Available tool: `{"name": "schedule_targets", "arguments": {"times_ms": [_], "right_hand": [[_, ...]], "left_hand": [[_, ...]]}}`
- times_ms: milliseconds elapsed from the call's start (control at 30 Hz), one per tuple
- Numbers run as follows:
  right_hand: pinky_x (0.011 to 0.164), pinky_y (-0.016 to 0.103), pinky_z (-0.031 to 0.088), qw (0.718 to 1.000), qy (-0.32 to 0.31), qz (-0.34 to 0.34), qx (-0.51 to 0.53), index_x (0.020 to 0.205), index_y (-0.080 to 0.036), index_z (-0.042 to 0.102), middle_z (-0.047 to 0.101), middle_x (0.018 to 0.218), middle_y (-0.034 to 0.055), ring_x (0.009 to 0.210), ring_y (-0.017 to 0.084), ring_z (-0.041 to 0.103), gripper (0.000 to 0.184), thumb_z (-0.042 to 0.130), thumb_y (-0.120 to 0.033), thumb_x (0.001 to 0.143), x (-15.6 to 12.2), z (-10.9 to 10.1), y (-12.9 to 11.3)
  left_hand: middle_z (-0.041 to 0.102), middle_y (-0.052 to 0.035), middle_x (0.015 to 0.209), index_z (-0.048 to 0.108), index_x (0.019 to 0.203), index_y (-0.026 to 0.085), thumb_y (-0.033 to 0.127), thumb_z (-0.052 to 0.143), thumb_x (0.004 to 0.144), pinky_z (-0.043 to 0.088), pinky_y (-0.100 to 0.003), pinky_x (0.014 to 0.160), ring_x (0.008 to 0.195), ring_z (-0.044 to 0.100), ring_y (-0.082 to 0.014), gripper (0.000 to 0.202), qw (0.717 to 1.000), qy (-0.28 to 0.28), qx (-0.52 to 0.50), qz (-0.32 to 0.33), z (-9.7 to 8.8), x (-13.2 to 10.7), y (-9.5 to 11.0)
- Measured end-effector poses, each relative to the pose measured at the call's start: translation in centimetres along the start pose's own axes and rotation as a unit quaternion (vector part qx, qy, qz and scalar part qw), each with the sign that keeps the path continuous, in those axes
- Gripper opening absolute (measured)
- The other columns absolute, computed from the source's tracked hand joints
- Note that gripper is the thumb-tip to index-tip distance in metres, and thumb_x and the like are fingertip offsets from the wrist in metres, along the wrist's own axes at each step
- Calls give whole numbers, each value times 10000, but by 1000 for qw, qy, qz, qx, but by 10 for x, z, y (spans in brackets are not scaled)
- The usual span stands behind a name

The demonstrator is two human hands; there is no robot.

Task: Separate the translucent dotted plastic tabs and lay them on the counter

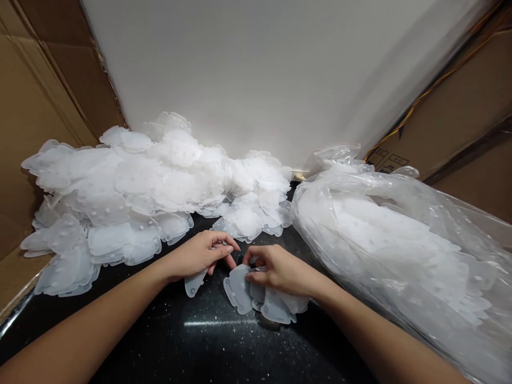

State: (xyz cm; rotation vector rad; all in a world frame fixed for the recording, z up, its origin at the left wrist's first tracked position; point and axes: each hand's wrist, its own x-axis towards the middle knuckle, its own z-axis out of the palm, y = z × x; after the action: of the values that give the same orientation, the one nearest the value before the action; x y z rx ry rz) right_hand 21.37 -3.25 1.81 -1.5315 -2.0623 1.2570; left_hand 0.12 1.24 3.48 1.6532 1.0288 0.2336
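Observation:
My left hand (210,253) is curled over the black counter, with a frosted, translucent plastic piece (195,284) sticking out below its palm; the fingers partly cover that piece. Just to the right, my right hand (274,269) pinches another flat plastic piece (239,289) between thumb and fingers. This piece has a wavy outline and small round bumps. Under the right hand, several similar loose pieces (278,308) overlap on the counter. The fingertips of both hands are close together but apart. Behind them lies a wide heap of the same pieces (160,181).
A clear plastic bag (400,240) full of such pieces lies at the right. Cardboard (44,69) stands at the left, and a cardboard box (460,106) with a yellow wire (432,88) at the right. A pale wall (240,69) rises behind the black counter (192,346).

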Motion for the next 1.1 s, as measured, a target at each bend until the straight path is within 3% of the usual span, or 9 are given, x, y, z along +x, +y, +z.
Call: {"name": "schedule_targets", "arguments": {"times_ms": [100, 167, 300, 467, 700, 800, 933, 1033, 1100], "right_hand": [[596, 248, 358, 997, 75, -10, 32, 769, -190, 566, 557, 678, -21, 633, 138, 495, 42, 584, -164, 742, 6, 6, 3], [607, 248, 372, 986, 136, -1, 100, 767, -194, 519, 547, 681, -20, 645, 143, 501, 33, 552, -189, 762, 13, 9, 6], [644, 248, 398, 967, 153, -67, 190, 757, -183, 535, 542, 706, -7, 683, 145, 506, 204, 492, -343, 875, 23, 22, 3], [632, 240, 388, 968, 141, -126, 164, 849, -173, 602, 570, 747, -18, 700, 146, 509, 376, 713, -517, 747, 29, 36, -11], [601, 254, 419, 935, 117, -125, 310, 714, -152, 616, 584, 670, -7, 606, 130, 516, 408, 762, -531, 666, 16, 29, -22], [616, 267, 454, 937, 148, -137, 286, 755, -160, 635, 642, 721, 16, 628, 147, 574, 332, 736, -472, 706, -19, 2, -34], [494, 262, 432, 933, 338, -23, 117, 779, -171, 606, 688, 789, 71, 585, 170, 613, 343, 690, -502, 754, -65, -79, -31], [530, 256, 419, 868, 465, 112, -134, 800, -161, 629, 692, 798, 70, 640, 178, 624, 231, 628, -391, 824, -72, -141, -4], [605, 261, 437, 855, 365, 215, -300, 844, -153, 665, 706, 831, 81, 754, 208, 652, 167, 612, -312, 839, -63, -165, 19]], "left_hand": [[701, -26, 813, 648, 995, 165, 429, 636, 831, 401, -210, 503, 508, 462, -69, 312, 981, 83, -172, 26, 10, 3, 3], [646, -4, 816, 639, 982, 170, 432, 721, 755, 434, -210, 527, 553, 479, -71, 356, 941, 177, -286, 39, 18, 7, 3], [611, -1, 867, 627, 960, 183, 456, 817, 618, 473, -213, 606, 707, 566, -110, 477, 882, 293, -363, 63, 34, 13, 0], [647, -54, 980, 659, 911, 187, 582, 758, 665, 501, -269, 757, 967, 610, -209, 476, 880, 343, -299, 137, 44, 13, -2], [601, -47, 1366, 676, 1096, 260, 456, 560, 917, 322, -387, 1149, 1360, 447, -243, 289, 890, 277, -139, 336, 41, -2, 5], [571, -35, 1403, 639, 1178, 280, 415, 503, 954, 317, -384, 1156, 1381, 421, -230, 294, 879, 284, -77, 375, 34, -6, 5], [667, -55, 1171, 676, 1006, 237, 418, 503, 935, 442, -375, 1035, 1160, 591, -231, 260, 895, 312, -41, 317, 22, 3, -2], [680, -62, 998, 671, 938, 208, 441, 534, 875, 509, -377, 903, 976, 652, -235, 277, 912, 317, -30, 260, 13, 15, -11], [683, -62, 960, 665, 918, 200, 439, 545, 833, 522, -377, 855, 905, 667, -233, 280, 915, 332, -38, 228, 7, 22, -17]]}}
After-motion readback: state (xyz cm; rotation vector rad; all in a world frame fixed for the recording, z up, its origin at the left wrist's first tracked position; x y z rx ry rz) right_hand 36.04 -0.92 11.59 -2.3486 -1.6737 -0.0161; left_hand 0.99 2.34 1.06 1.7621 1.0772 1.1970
